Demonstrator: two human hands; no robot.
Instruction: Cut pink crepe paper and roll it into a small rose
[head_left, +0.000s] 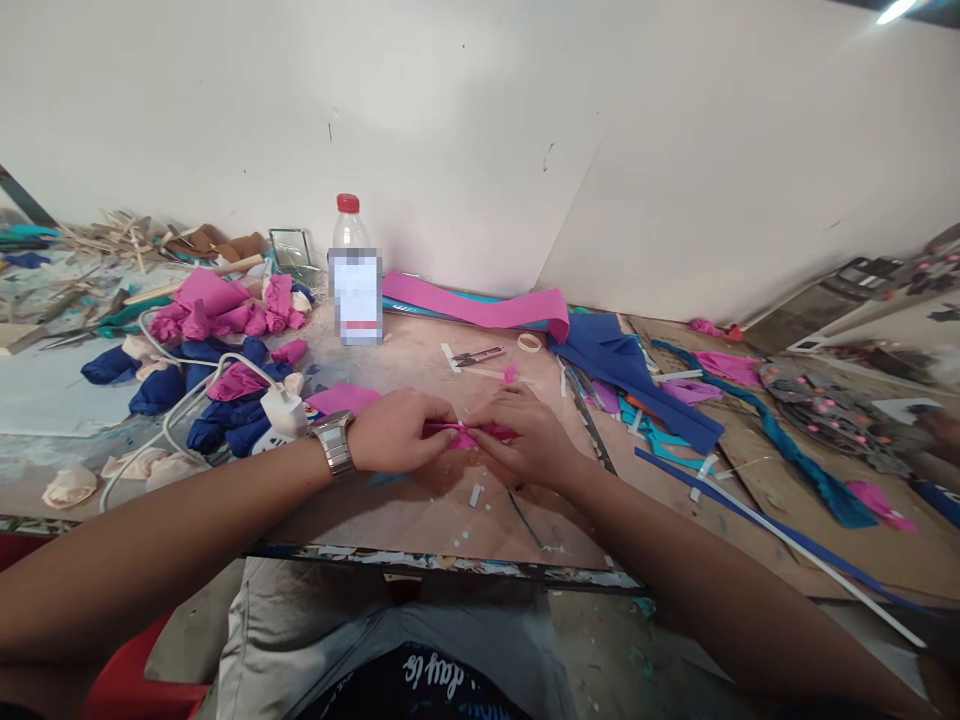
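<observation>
My left hand (401, 430) and my right hand (521, 432) meet above the table, both closed on a pink fabric strip (463, 438). The thumbs pinch it from either side, and much of it is hidden by the fingers. A small frilled pink scrap (511, 373) shows just behind my right hand. To the left of my left wrist lies a flat pink fabric piece (343, 398). Thread snips (480, 355) and a roll of tape (529, 343) rest on the table beyond my hands.
Pink and blue fabric bundles (217, 310) are heaped on the left, crossed by a white cable with a charger plug (283, 408). A red-capped bottle (348, 222) stands by the wall. A long pink strip (480, 303) and blue fabric (637, 375) lie at the back right.
</observation>
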